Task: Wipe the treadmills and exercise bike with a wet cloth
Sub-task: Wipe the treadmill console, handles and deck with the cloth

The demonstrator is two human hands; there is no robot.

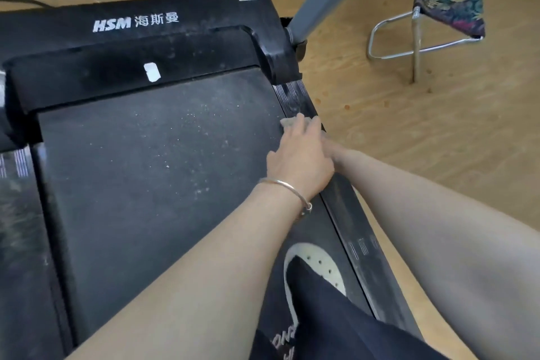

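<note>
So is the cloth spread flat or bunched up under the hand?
Cannot tell: the left hand covers most of the cloth; only a small crumpled edge shows on the side rail.

Treadmill point(163, 20) housing matt black plastic, dusty; belt point(152, 161) rough matt rubber-like, speckled; side rail point(295, 96) glossy ribbed plastic; cloth point(287, 121) pale fabric; floor point(409, 131) light wood-look; stool point(420, 35) shiny metal tube, printed fabric seat; bracelet point(280, 184) polished metal.
</note>
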